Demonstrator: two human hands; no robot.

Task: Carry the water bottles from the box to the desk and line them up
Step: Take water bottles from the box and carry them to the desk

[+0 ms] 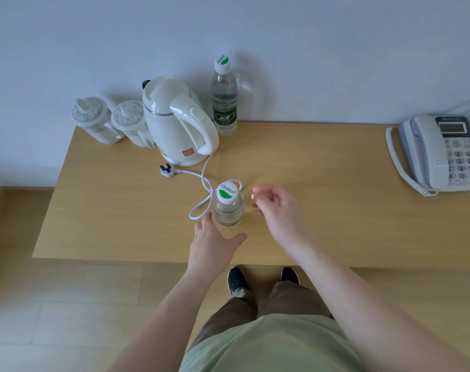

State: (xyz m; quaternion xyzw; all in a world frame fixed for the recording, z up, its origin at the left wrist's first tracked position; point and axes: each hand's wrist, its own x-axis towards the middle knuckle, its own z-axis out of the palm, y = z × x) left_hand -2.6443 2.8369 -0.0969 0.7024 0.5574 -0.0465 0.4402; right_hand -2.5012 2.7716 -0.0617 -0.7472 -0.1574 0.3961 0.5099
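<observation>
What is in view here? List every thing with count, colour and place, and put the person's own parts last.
water bottles: 2, clear with white-and-green caps; far bottle upright by the wall right of the kettle, near bottle upright near the desk's front, at the left hand.
kettle: 1, white, back of the desk.
kettle cord: 1, white, looped on the desk, plug lying loose.
lidded mugs: 2, white with grey pattern, left mug and right mug, left of the kettle.
telephone: 1, grey-white, desk's right end.
desk: 1, light wood, against the wall.
left hand: fingers straight, beside the near bottle.
right hand: loosely curled, holding nothing, right of that bottle.
shoes: 2, dark, on the floor.
</observation>
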